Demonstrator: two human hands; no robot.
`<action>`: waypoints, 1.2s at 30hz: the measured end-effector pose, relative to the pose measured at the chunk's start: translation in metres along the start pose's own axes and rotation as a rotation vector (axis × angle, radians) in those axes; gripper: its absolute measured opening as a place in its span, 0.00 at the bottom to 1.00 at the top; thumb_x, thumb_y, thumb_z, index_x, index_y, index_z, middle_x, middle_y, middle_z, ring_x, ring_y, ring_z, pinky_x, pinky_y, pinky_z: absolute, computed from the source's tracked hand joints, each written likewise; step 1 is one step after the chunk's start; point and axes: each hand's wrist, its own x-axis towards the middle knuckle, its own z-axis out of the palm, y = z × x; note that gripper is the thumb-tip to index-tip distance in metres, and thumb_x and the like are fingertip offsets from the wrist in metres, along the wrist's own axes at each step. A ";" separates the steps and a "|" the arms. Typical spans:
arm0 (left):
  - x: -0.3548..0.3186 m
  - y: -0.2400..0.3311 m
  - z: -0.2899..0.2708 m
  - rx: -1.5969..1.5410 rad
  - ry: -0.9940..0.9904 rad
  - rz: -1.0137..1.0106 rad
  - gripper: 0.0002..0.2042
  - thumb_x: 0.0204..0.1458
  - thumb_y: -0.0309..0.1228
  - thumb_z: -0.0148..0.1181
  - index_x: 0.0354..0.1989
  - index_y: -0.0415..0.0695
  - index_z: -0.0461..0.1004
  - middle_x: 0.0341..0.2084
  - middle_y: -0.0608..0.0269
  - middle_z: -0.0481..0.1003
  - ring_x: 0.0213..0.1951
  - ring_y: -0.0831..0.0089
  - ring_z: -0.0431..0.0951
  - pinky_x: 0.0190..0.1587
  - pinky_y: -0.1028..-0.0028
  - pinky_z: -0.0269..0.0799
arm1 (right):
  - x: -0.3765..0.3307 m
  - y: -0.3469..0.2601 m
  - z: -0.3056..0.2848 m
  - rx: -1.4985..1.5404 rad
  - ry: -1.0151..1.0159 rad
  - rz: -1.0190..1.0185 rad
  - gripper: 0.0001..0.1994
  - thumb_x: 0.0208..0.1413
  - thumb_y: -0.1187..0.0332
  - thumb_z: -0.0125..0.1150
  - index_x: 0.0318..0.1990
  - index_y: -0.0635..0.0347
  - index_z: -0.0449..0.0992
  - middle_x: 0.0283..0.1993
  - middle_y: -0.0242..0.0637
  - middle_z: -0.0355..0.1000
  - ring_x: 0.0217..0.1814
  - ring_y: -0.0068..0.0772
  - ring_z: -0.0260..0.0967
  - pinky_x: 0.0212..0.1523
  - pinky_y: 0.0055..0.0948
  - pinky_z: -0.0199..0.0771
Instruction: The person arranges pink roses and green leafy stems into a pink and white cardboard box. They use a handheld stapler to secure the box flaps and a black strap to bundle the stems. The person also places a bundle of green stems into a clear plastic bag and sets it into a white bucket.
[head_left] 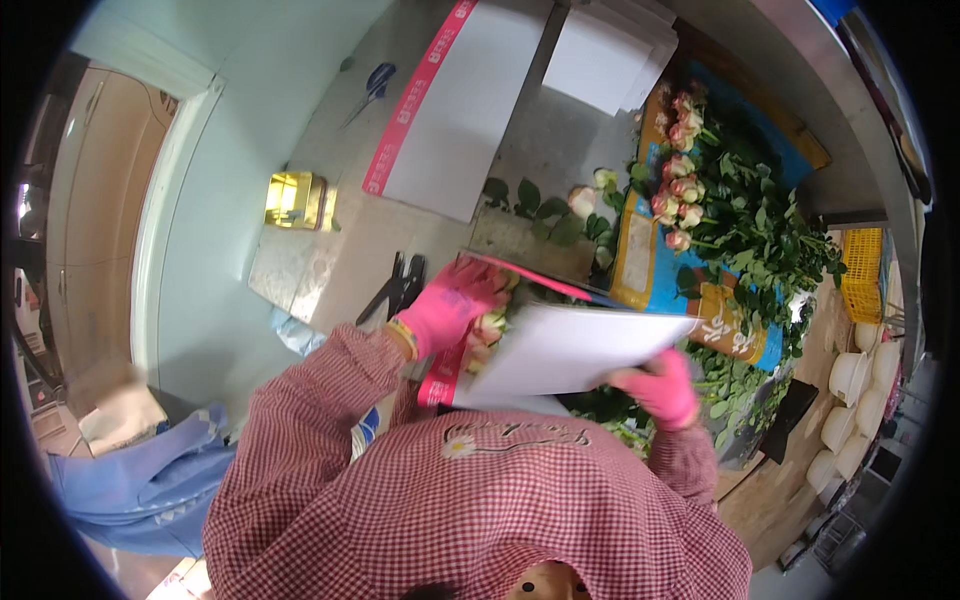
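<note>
My right hand (660,390), in a pink glove, grips the edge of a white paper sheet (580,350) that is tilted and lifted in front of my chest. My left hand (455,305), also pink-gloved, lies with fingers stretched out over the top of a pink-edged wrapping sheet (437,388). Pale pink and cream rose heads (485,335) show beside its fingers, partly covered by the raised paper. Green stems and leaves stick out below my right hand.
Cut roses (685,185) with long leafy stems lie on a blue and yellow sack at the right. Black-handled cutters (400,285), blue scissors (375,82), a yellow tape roll (297,200) and white sheets (605,55) lie on the table. White bowls (850,378) stand far right.
</note>
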 end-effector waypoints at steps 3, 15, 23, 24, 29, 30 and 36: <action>-0.023 -0.004 0.017 -0.109 0.019 -0.149 0.24 0.49 0.31 0.52 0.58 0.45 0.69 0.61 0.53 0.65 0.65 0.53 0.61 0.68 0.55 0.53 | 0.014 0.081 0.037 -0.124 -0.041 0.305 0.19 0.53 0.58 0.68 0.39 0.69 0.78 0.33 0.38 0.78 0.34 0.25 0.75 0.36 0.25 0.75; 0.005 0.032 -0.019 -0.062 -0.393 0.043 0.31 0.45 0.48 0.64 0.61 0.65 0.68 0.65 0.60 0.59 0.67 0.51 0.54 0.68 0.45 0.46 | 0.059 0.098 0.000 -0.504 -0.233 0.377 0.22 0.56 0.50 0.61 0.33 0.65 0.78 0.28 0.44 0.76 0.30 0.41 0.76 0.36 0.37 0.75; 0.026 0.026 -0.007 -0.142 -0.441 0.054 0.28 0.44 0.50 0.63 0.58 0.65 0.72 0.67 0.59 0.57 0.71 0.48 0.43 0.70 0.39 0.28 | 0.154 0.126 -0.237 -1.380 0.739 -0.144 0.15 0.54 0.63 0.55 0.48 0.53 0.72 0.41 0.41 0.72 0.41 0.44 0.72 0.39 0.43 0.72; 0.027 0.025 -0.006 -0.133 -0.436 0.053 0.28 0.44 0.51 0.62 0.58 0.65 0.72 0.67 0.59 0.57 0.71 0.48 0.42 0.70 0.39 0.28 | 0.155 0.130 -0.245 -1.545 0.675 -0.062 0.15 0.53 0.63 0.56 0.49 0.51 0.72 0.41 0.39 0.72 0.43 0.43 0.71 0.40 0.42 0.72; 0.047 0.023 -0.014 -0.177 -0.406 0.011 0.27 0.42 0.49 0.64 0.55 0.65 0.75 0.67 0.57 0.57 0.71 0.48 0.44 0.70 0.40 0.30 | 0.176 0.031 -0.261 -1.726 0.838 -0.200 0.18 0.47 0.64 0.57 0.49 0.44 0.75 0.38 0.29 0.74 0.43 0.38 0.70 0.37 0.38 0.68; 0.049 0.024 -0.013 -0.179 -0.407 0.022 0.27 0.41 0.48 0.65 0.55 0.64 0.75 0.66 0.57 0.58 0.71 0.48 0.44 0.70 0.40 0.31 | 0.189 0.039 -0.278 -1.722 0.777 -0.231 0.17 0.53 0.65 0.54 0.52 0.45 0.73 0.38 0.31 0.76 0.43 0.39 0.71 0.37 0.38 0.71; 0.040 0.042 -0.006 -0.160 -0.401 0.022 0.28 0.41 0.48 0.65 0.55 0.64 0.75 0.65 0.56 0.60 0.69 0.48 0.49 0.69 0.39 0.36 | 0.183 0.083 -0.245 -1.827 0.500 0.198 0.26 0.59 0.69 0.51 0.66 0.55 0.61 0.42 0.37 0.75 0.44 0.37 0.74 0.39 0.38 0.76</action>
